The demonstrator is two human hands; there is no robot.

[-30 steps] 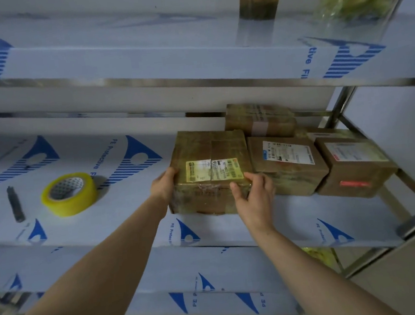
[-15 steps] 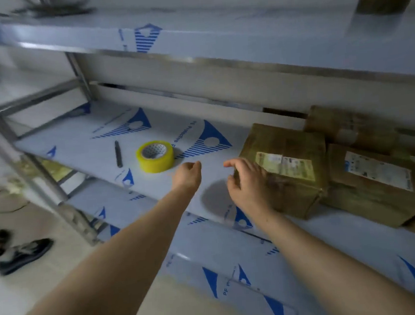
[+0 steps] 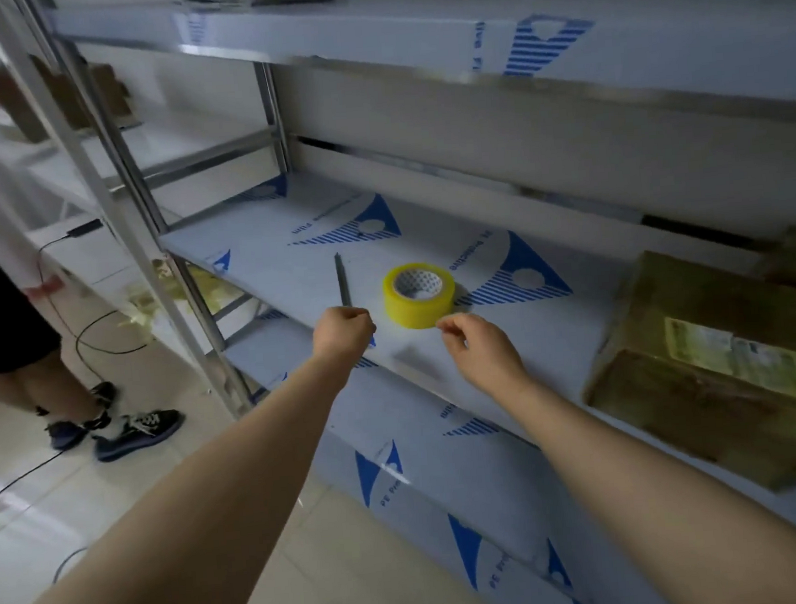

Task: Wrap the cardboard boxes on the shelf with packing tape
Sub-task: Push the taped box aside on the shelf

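Both moved left off the cardboard box [image 3: 706, 373]: right hand [image 3: 483, 347] grip released just near the tape roll [image 3: 418, 295], left hand [image 3: 343, 333] curled at the pen [image 3: 342, 277] end, grip unclear.

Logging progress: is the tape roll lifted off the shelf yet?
No, the yellow tape roll lies flat on the shelf near the right hand.

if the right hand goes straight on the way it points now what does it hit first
The yellow packing tape roll: the right hand points at its near side with nothing between. Depth is unclear, so the hand may be slightly above it.
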